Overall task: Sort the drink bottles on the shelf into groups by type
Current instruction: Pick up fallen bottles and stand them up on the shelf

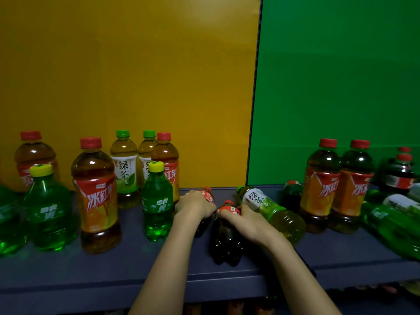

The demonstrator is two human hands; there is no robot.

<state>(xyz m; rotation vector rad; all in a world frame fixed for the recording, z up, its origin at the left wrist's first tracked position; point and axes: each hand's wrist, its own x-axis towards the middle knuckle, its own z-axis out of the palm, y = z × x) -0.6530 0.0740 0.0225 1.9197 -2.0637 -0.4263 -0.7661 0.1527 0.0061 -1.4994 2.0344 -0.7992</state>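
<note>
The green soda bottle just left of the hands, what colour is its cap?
Yellow cap, clearest in the head view.

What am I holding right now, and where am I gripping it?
The left hand grips the left cola bottle around its red label; the right hand grips the right cola bottle at its label, just below the cap.

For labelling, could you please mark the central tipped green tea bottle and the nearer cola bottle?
central tipped green tea bottle [253, 198]: head view, white label.
nearer cola bottle [225, 244]: head view, dark body.
</note>
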